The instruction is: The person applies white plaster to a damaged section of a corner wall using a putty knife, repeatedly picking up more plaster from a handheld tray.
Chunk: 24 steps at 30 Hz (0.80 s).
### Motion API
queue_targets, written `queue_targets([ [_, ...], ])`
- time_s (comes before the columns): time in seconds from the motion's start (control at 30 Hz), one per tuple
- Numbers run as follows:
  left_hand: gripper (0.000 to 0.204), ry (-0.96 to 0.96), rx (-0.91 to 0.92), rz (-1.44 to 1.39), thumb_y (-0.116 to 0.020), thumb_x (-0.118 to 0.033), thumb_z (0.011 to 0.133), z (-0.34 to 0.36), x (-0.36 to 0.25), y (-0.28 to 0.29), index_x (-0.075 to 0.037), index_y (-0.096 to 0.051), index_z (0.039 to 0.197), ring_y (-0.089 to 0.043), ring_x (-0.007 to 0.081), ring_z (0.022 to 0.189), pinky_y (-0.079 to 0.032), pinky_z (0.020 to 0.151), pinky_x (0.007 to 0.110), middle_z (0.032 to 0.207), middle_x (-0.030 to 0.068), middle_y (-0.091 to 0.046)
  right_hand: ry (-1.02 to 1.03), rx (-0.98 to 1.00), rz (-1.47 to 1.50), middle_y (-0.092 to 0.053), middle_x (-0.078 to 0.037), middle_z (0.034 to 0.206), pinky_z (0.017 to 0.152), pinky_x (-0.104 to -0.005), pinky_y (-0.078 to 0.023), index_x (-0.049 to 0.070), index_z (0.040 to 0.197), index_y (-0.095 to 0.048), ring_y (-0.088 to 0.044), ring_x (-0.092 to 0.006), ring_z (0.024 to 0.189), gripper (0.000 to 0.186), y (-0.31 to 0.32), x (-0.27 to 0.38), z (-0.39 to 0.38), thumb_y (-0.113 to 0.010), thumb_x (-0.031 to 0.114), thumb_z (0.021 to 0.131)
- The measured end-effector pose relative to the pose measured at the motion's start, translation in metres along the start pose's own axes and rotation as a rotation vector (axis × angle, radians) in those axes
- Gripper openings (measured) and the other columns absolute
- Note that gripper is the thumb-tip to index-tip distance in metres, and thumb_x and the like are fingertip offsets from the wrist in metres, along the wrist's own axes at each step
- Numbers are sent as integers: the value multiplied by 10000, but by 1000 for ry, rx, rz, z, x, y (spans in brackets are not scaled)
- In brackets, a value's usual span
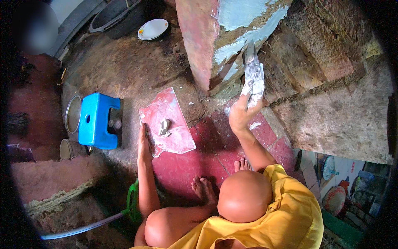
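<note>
My left hand (143,143) grips the left edge of a flat, broken-edged red board (174,108) smeared with white, holding it level above the floor. A small lump of grey-white putty (164,126) sits on the board. My right hand (243,108) is closed around the white-smeared handle of a putty knife (250,58). The knife's grey blade points away from me and meets the lower part of a wall corner (232,45), where white putty is spread in patches over rough, bare plaster. Some of my right fingers are hard to make out against the whitened handle.
A blue plastic stool (93,120) stands at the left beside a round-rimmed container (74,114). Further back are a white plate (153,30) and a large dark basin (112,18). Rough stone steps (327,54) rise at the right. A green hose-like loop (132,199) lies near my left forearm.
</note>
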<state>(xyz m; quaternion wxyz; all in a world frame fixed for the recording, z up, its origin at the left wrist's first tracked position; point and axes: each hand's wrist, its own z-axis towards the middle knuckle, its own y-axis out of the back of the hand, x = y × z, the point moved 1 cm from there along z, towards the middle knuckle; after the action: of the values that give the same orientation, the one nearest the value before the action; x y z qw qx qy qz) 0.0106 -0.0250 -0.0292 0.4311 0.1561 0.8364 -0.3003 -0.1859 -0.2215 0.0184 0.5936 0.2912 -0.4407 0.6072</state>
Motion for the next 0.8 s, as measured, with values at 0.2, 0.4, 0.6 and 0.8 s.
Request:
queue_targets([
  [0.2,528,73,-21,28,-374,-362,867,-3,-3,-4,44,-337,1204,-371,178,1106,-224,958,269,1223,90,-387,95,52,9,-426,-154,1161,882,-294,-315,-93,1154,-354,-423,-207,1042,373,-29,18,3,-353,43,807],
  [0.4,483,6,17,4,-353,-350,874,3,2,2,9,-359,1198,-442,172,1045,-312,909,284,1180,83,-437,154,67,-49,-518,-119,969,711,-258,-391,-84,1056,-447,-488,-167,823,283,-54,16,-10,-440,50,807],
  [0.6,488,50,15,0,-359,-349,872,8,4,12,5,-351,1207,-424,175,1066,-294,923,284,1199,82,-418,312,141,-230,-536,-186,947,716,-312,-403,-86,1016,-486,-527,-255,839,254,-70,27,-18,-453,21,788],
  [0.8,482,66,23,9,-357,-353,872,10,8,9,4,-366,1195,-438,179,1048,-307,912,285,1184,78,-434,430,116,-249,-538,-225,962,779,-400,-392,-41,1052,-499,-514,-373,894,370,-79,22,-19,-534,46,694],
])
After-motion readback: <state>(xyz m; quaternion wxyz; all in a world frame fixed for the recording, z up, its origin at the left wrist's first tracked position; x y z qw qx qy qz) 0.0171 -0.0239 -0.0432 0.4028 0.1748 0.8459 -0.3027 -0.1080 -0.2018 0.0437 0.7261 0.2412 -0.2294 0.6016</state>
